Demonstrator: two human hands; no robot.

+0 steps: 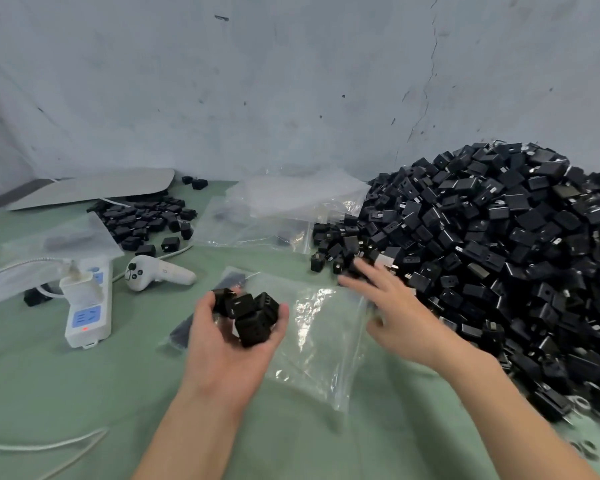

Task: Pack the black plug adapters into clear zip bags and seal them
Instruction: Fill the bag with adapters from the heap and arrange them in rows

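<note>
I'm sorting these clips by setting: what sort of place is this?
Probably a small packing workshop: a huge pile of black plug adapters on a green-covered surface, with clear zip bags spread about.

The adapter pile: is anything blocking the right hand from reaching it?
Nothing visible does. The right hand is at the near edge of the adapter pile, fingers spread. The clear zip bag lies flat to its left, not between. The left hand holds several adapters.

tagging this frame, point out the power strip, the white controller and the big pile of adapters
power strip [88,317]: head view, on its blue socket panel
white controller [160,273]: head view, middle of its handle
big pile of adapters [499,258]: head view, centre of the heap
</note>
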